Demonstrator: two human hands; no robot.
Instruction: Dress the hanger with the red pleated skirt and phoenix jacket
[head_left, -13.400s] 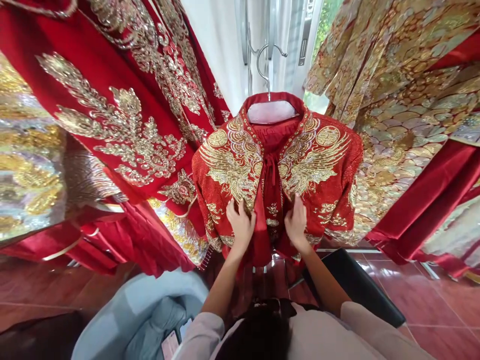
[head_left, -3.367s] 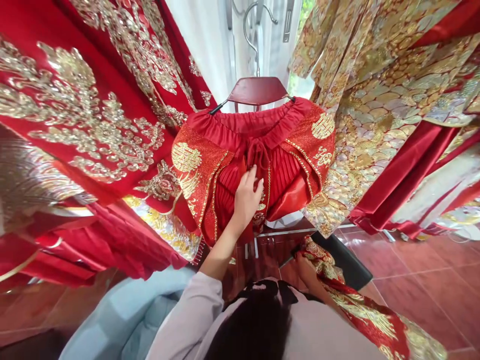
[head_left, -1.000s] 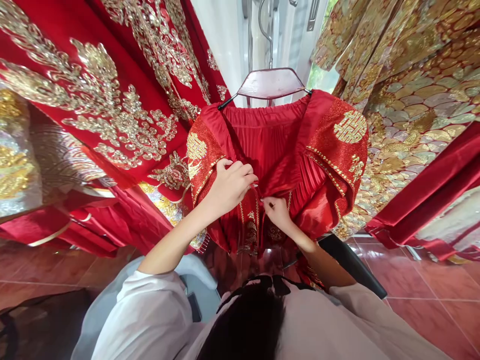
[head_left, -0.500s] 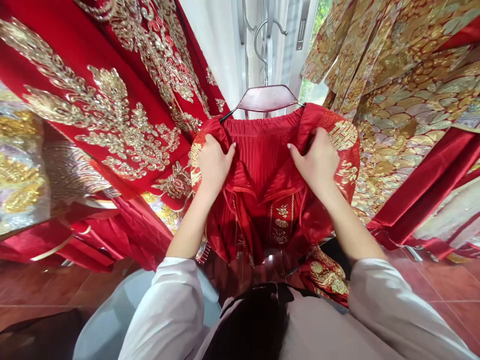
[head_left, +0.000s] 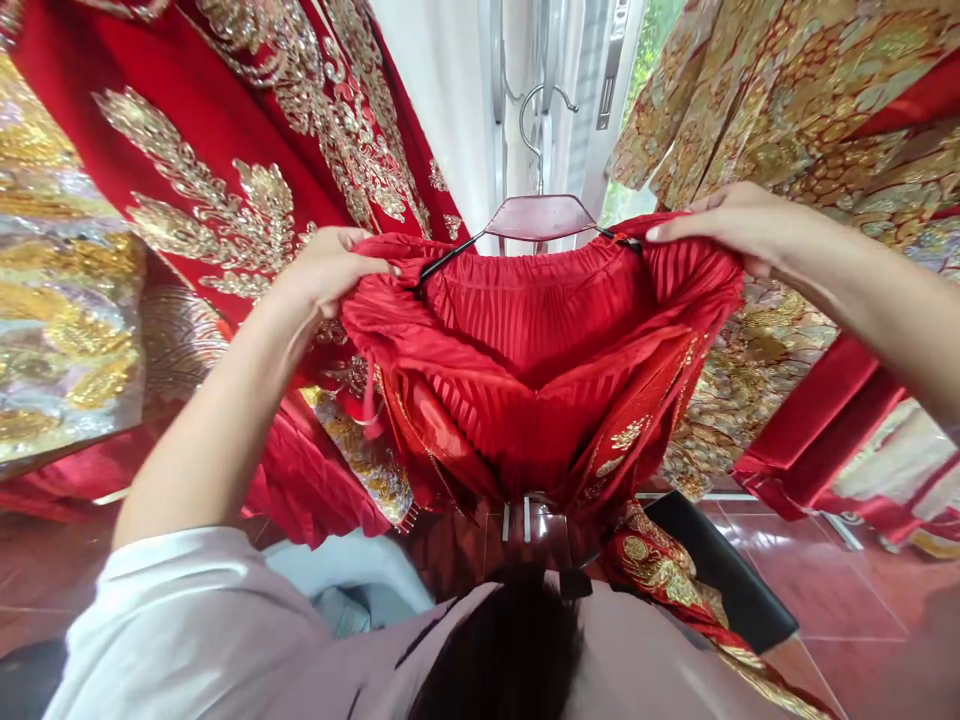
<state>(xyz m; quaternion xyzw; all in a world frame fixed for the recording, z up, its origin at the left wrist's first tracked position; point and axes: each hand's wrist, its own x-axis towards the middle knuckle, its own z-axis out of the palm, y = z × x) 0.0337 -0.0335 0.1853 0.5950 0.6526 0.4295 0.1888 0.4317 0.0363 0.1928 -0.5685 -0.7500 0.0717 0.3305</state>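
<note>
A red pleated garment (head_left: 540,375) with gold embroidery hangs from a hanger (head_left: 540,217) in front of me. The hanger has a metal hook and dark arms that run into the garment's shoulders. My left hand (head_left: 334,270) pinches the garment's left shoulder, thumb on top. At the right shoulder, my right hand (head_left: 724,228) grips the cloth with the thumb inside the neckline and the fingers mostly hidden behind. Between the two hands the neck opening is spread wide, showing the striped inner cloth.
A red gown (head_left: 217,130) with gold beading hangs at left, and gold scale-patterned clothing (head_left: 795,130) hangs at right. Red-and-gold cloth (head_left: 652,560) lies low beside a black flat object (head_left: 739,575). A pale chair (head_left: 352,570) stands below my left arm.
Both hands have moved outward from the inner neckline to the shoulders. The neck opening is pulled wider and the gold shoulder emblems have turned out of sight.
</note>
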